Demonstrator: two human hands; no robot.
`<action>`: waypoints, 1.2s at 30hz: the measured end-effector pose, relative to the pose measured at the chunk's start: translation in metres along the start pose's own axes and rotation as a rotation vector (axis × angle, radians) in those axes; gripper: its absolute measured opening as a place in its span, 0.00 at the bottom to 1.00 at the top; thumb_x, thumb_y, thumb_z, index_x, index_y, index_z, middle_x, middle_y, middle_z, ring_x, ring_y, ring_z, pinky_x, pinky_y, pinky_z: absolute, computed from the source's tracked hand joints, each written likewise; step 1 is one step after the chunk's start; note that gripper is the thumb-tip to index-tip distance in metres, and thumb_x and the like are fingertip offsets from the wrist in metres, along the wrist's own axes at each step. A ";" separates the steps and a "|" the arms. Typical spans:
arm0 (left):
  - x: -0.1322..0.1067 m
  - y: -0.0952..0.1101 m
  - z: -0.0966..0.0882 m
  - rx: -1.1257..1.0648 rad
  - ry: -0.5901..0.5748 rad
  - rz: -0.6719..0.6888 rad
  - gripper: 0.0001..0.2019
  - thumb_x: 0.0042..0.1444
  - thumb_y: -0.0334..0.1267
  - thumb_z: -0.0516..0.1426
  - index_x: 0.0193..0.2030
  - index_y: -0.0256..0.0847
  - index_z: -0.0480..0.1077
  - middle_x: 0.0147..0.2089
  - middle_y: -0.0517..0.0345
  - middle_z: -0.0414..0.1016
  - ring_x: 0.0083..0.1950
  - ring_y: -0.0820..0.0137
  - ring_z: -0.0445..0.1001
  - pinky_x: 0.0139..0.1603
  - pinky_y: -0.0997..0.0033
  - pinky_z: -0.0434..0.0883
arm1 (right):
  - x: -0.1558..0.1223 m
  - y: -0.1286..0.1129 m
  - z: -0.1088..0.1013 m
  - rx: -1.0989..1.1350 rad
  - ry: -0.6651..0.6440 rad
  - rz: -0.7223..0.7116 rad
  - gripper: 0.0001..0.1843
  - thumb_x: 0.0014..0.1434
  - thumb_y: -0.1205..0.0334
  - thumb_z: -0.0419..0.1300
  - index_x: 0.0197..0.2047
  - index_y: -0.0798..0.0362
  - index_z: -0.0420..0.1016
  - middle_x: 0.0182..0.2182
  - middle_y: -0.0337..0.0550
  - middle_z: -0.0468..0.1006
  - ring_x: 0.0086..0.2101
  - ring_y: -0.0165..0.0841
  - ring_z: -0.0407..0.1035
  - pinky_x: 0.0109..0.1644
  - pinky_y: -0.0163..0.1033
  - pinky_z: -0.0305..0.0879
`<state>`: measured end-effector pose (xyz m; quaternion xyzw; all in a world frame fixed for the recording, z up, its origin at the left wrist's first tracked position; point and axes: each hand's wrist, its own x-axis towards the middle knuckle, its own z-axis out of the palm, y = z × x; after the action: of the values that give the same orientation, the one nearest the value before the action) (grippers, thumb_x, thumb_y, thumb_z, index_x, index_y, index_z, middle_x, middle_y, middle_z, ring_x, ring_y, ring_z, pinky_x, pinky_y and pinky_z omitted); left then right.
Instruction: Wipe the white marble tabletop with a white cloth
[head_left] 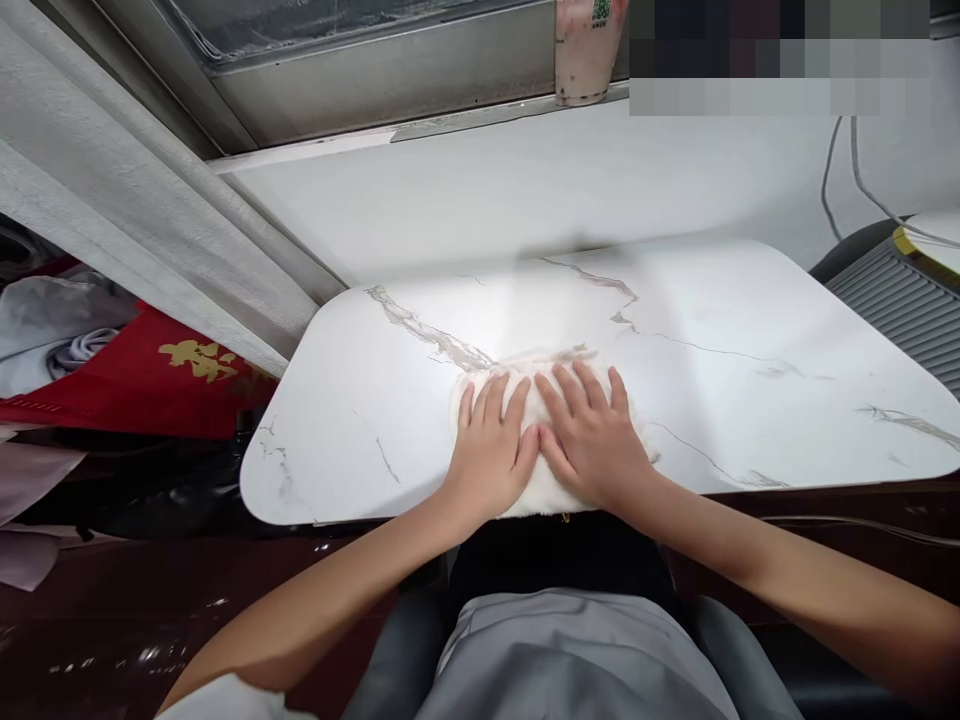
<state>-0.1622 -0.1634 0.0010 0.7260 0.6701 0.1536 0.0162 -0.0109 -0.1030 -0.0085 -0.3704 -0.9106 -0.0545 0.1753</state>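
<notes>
A small white fluffy cloth (541, 375) lies folded on the white marble-patterned table (712, 330), near its front edge. My left hand (491, 445) rests flat on the cloth's left half, fingers stretched out and close together. My right hand (592, 435) presses flat on the right half, fingers slightly spread. The two thumbs touch at the middle. Most of the cloth is hidden under my hands; its fuzzy edges show beyond the fingertips and at the right.
A pink cup (586, 50) stands on the window ledge at the back. A red cloth with gold print (150, 375) lies to the left beside the table. A grey ribbed object (904, 300) and cables (847, 180) sit at the right.
</notes>
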 end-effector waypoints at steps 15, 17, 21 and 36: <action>0.008 -0.063 -0.010 0.052 0.048 -0.179 0.24 0.68 0.37 0.41 0.67 0.34 0.59 0.67 0.39 0.64 0.72 0.57 0.58 0.74 0.46 0.48 | 0.071 -0.036 0.018 0.122 -0.110 -0.083 0.29 0.69 0.59 0.42 0.69 0.62 0.60 0.64 0.61 0.61 0.64 0.58 0.51 0.64 0.72 0.43; 0.023 -0.078 -0.011 0.035 0.061 -0.218 0.24 0.68 0.37 0.41 0.67 0.37 0.59 0.67 0.43 0.64 0.71 0.59 0.59 0.74 0.47 0.48 | 0.091 -0.036 0.028 0.144 -0.097 -0.079 0.28 0.69 0.60 0.42 0.68 0.60 0.61 0.63 0.60 0.63 0.64 0.57 0.51 0.64 0.71 0.43; 0.053 -0.104 -0.013 0.010 0.069 -0.244 0.23 0.67 0.36 0.42 0.66 0.41 0.60 0.67 0.47 0.65 0.70 0.61 0.60 0.74 0.49 0.48 | 0.129 -0.033 0.045 0.182 -0.078 -0.060 0.26 0.69 0.60 0.43 0.66 0.58 0.63 0.60 0.58 0.67 0.62 0.54 0.52 0.65 0.69 0.41; 0.160 -0.184 -0.006 -0.079 0.103 -0.187 0.21 0.68 0.37 0.45 0.65 0.43 0.64 0.66 0.51 0.68 0.68 0.62 0.63 0.72 0.58 0.52 | 0.240 -0.003 0.101 0.168 -0.032 0.024 0.27 0.71 0.57 0.35 0.63 0.58 0.63 0.58 0.59 0.66 0.58 0.53 0.55 0.62 0.70 0.42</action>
<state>-0.3336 0.0110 -0.0030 0.6503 0.7282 0.2148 0.0249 -0.2006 0.0759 -0.0166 -0.3663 -0.9100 0.0299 0.1919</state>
